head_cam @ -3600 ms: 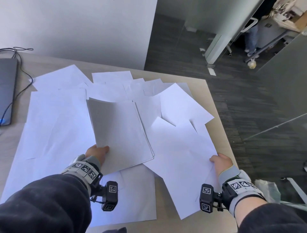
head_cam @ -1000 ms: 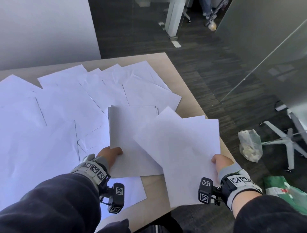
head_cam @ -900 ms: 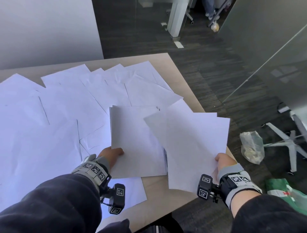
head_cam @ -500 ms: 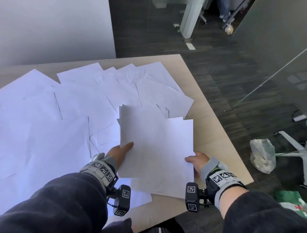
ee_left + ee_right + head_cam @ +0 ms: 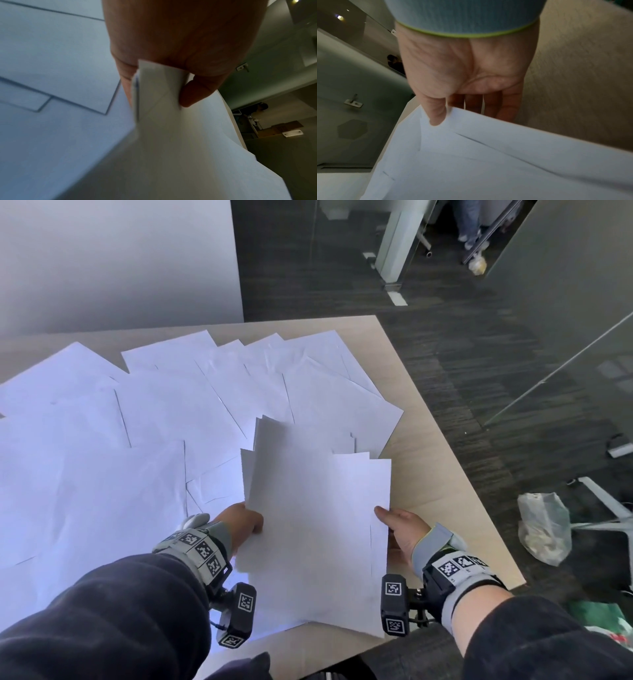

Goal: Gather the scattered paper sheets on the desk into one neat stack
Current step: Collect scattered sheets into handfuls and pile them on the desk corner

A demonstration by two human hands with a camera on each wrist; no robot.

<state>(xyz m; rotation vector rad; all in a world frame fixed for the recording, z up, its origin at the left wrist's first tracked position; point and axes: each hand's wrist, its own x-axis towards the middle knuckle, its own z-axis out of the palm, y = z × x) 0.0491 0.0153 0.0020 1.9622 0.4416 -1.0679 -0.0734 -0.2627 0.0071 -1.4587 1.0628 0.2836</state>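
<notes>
1. The person is holding a small pile of paper (image 5: 318, 508) with both hands, just above the near right corner of the tabletop (image 5: 442, 484).
2. The left hand (image 5: 239, 525) is pinching the pile's left edge, with the thumb on top and the fingers under it. The left wrist view is showing this grip closed on the paper.
3. The right hand (image 5: 402, 529) is holding the pile's right edge. The thumb is lying on top and the fingers (image 5: 489, 105) are reaching under the sheets.
4. The pile is not neat yet. Some sheets are sticking out at the far end and on the right side, like steps.
5. To do this step well, the person should probably be loosening both grips a little, so the sheets can be sliding. Then the person could be tapping the short bottom edge on the tabletop, then a long edge.
6. Squeezing too hard may be bending the paper or keeping the crooked sheets stuck.
7. The pile's long side is running away from the person, from the near edge of the tabletop toward the far edge. It is leaning a bit to the left at the far end.
8. The pile is tilting, with its near end hanging over the tabletop's near edge.
9. Many loose sheets (image 5: 144, 419) are lying spread over the tabletop, to the left and behind the pile. They are pointing many ways and covering each other, so a lot of the job seems left to do.
</notes>
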